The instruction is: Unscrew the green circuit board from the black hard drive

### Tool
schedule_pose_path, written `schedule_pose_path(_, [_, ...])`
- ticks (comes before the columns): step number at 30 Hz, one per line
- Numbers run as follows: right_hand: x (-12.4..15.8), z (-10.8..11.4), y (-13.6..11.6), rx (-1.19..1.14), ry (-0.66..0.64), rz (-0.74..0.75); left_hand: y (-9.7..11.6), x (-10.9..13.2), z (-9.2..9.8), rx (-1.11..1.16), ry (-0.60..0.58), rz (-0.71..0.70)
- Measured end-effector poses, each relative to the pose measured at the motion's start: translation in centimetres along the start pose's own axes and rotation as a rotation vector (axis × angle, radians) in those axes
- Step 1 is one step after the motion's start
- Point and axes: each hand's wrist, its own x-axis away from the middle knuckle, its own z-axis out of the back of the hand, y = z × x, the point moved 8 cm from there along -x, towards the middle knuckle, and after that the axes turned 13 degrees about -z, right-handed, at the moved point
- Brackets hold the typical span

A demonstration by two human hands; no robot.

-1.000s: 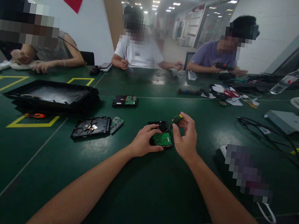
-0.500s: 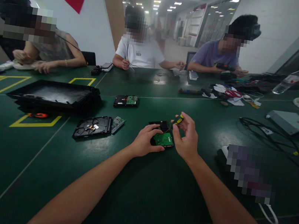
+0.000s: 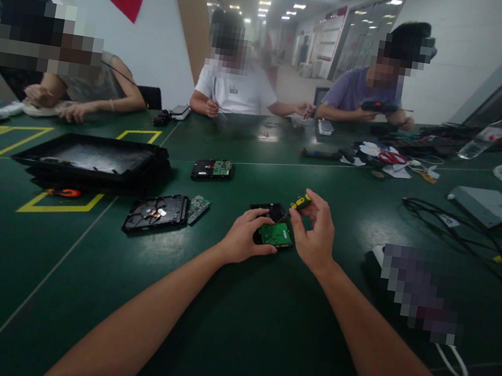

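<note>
The half-curled left hand (image 3: 243,238) clasps one green-boarded drive (image 3: 278,235) on the green table (image 3: 211,326); beside it, the right hand (image 3: 316,234) pinches one screwdriver (image 3: 300,203). Left of this drive lie two other drives (image 3: 156,214) (image 3: 206,170) and one loose board (image 3: 199,210); beyond, three people (image 3: 235,90), white walls (image 3: 462,37).

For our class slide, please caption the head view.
The left hand holds a drive with a green circuit board while the right hand grips a screwdriver.

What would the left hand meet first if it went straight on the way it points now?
The green-boarded hard drive, which the left hand touches. Past that, the right hand with its yellow-and-black tool seems next in line, though depth is unclear.
</note>
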Motion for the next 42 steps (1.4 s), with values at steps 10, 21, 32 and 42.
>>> schedule_pose_path(10, [0.2,-0.2,-0.4,0.005,-0.031,0.029,-0.1,0.0,0.0,-0.011,-0.014,0.005])
schedule_pose_path(21, [0.2,-0.2,-1.8,0.061,-0.020,0.137,-0.1,0.0,0.0,-0.009,-0.006,-0.009])
schedule_pose_path(32, [0.4,-0.8,-2.0,0.048,-0.104,0.126,0.1,0.0,0.1,0.012,0.019,-0.008])
schedule_pose_path(42, [0.5,-1.0,-2.0,0.069,-0.110,0.125,0.1,0.0,0.1,0.002,0.013,-0.017])
